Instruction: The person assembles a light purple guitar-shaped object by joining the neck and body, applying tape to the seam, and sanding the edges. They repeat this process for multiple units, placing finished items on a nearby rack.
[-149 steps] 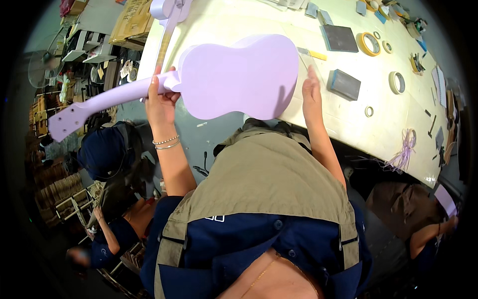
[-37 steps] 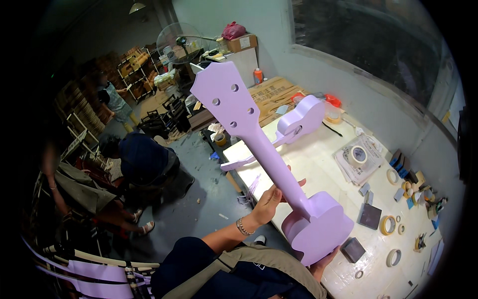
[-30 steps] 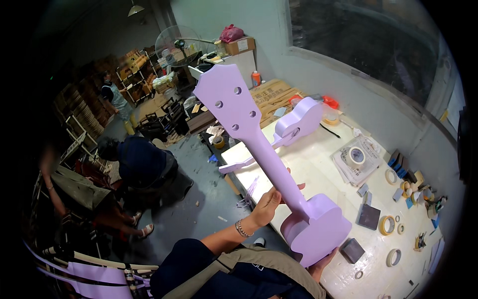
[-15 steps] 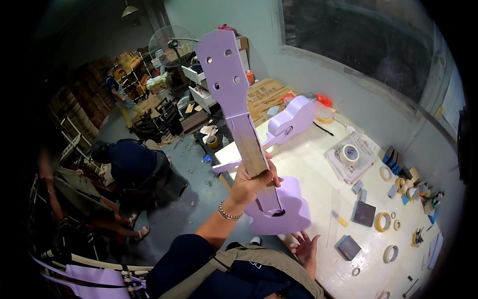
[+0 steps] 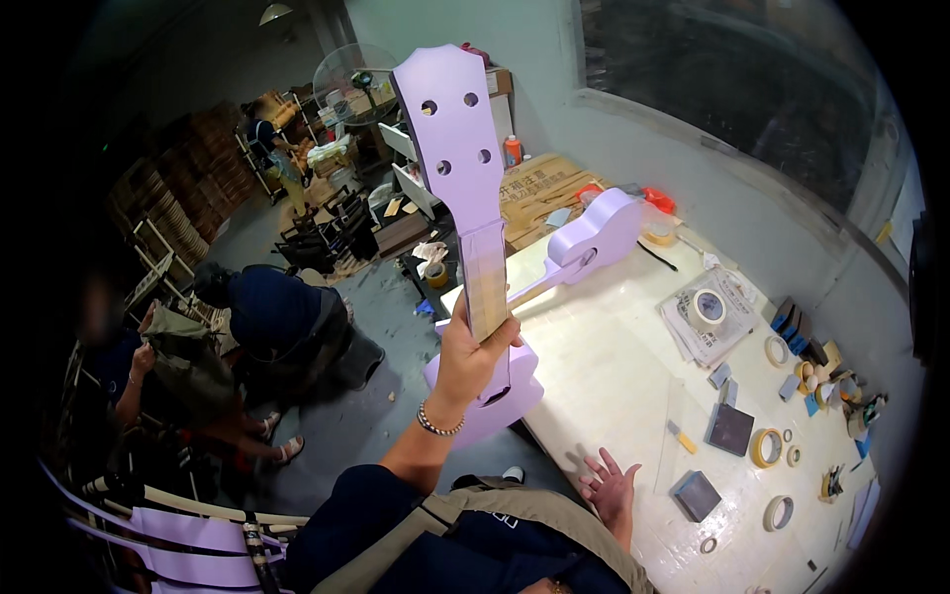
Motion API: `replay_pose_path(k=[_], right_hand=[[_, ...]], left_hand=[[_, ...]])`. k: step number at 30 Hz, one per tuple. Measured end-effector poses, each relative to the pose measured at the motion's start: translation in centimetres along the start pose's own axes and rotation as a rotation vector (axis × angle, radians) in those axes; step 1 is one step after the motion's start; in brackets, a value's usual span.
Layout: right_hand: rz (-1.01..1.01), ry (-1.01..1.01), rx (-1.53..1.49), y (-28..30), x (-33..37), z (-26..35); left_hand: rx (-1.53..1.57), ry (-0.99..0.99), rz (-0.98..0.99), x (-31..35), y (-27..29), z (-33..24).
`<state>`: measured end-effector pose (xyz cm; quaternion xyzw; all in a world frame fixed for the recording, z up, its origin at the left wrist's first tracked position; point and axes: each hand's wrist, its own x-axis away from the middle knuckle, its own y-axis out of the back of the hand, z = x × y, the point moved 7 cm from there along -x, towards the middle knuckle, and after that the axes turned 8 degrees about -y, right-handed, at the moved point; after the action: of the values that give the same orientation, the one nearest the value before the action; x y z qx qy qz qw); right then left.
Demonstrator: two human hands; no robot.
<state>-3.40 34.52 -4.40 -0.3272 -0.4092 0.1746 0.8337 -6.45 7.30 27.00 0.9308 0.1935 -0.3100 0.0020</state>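
Observation:
My left hand (image 5: 469, 362) is wrapped around the neck of a light purple ukulele (image 5: 461, 139), holding it up in front of me. Its headstock points away and upward, with peg holes and no strings. Masking tape covers the fingerboard, and the body hangs beyond my wrist, beside the table edge. Over the table's near edge my right hand (image 5: 613, 489) is open, palm up, fingers spread, holding nothing. A second purple ukulele (image 5: 606, 230) lies on the far part of the table, its neck partly hidden behind the held one.
The white table (image 5: 604, 342) bears a tape roll on newspapers (image 5: 706, 310), a yellow-handled blade (image 5: 682, 437), dark sanding blocks (image 5: 729, 429) and several other tape rolls. Purple parts (image 5: 188, 530) hang on a rack at lower left. A bent-over person (image 5: 277, 312) and another person (image 5: 188, 366) are at left.
The held ukulele has turned in my left hand: its body has swung left off the table edge and the headstock stands more upright. My right hand remains open.

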Motion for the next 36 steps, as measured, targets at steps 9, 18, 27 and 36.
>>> replay_pose_path(k=[9, 18, 27, 36], right_hand=[[0.028, 0.009, -0.027, 0.6, -0.3, -0.8], [-0.002, 0.039, -0.065, 1.4, 0.1, -1.1], [0.007, 0.107, -0.086, -0.7, 0.1, -0.3], [-0.068, 0.564, -0.033, -2.4, 0.4, 3.6]], left_hand=[[0.054, 0.006, 0.017, 0.5, -0.6, 0.4], [0.313, -0.075, 0.168, -0.9, -0.9, -1.4], [0.678, -0.289, 0.140, -5.1, -1.4, -3.3], [1.121, -0.114, 0.227, -3.8, -5.3, -1.3]])
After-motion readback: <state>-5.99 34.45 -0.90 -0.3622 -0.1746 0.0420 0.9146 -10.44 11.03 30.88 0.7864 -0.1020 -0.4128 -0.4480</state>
